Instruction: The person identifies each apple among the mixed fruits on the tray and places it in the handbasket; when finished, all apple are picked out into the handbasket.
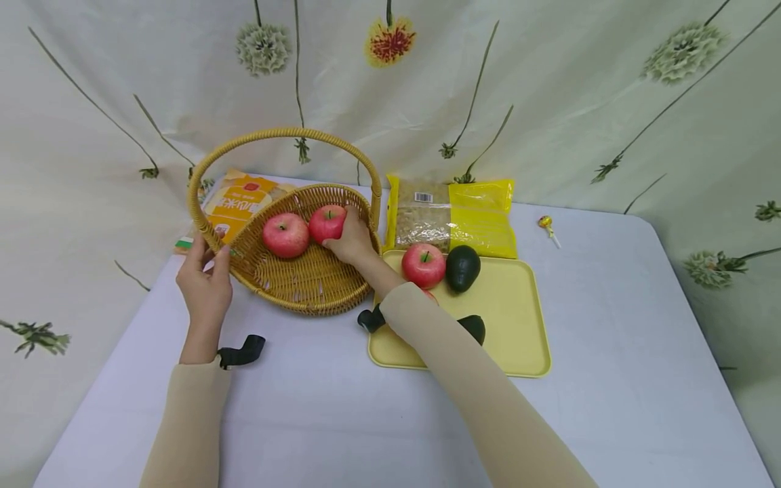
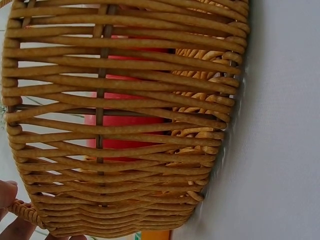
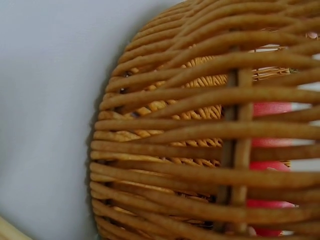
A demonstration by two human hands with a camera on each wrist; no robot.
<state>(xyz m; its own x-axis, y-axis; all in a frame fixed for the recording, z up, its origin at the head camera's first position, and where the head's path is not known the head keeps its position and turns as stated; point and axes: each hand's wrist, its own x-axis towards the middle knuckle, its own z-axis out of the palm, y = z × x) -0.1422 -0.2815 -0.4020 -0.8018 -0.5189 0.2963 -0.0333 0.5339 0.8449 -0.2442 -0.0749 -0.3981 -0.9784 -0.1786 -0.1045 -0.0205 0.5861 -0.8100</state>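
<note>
A brown wicker basket [image 1: 311,271] with a tall arched handle stands on the left of the table. My left hand [image 1: 206,285] grips the base of that handle at the basket's left side; its fingertips show at the lower left of the left wrist view. Reaching over the basket's right rim, my right hand [image 1: 352,238] holds a red apple [image 1: 325,222] inside, thumb and fingers around it. Another red apple [image 1: 285,238] lies in the basket just left of it. In the right wrist view, wicker weave [image 3: 190,145] hides the hand, with red showing through the gaps.
A yellow tray [image 1: 518,325] right of the basket bears a red apple [image 1: 424,266], an avocado [image 1: 462,269], and another avocado [image 1: 472,328] and red fruit partly under my right sleeve. Behind lie a yellow packet [image 1: 482,217], an orange packet [image 1: 244,198] and a lollipop [image 1: 547,224].
</note>
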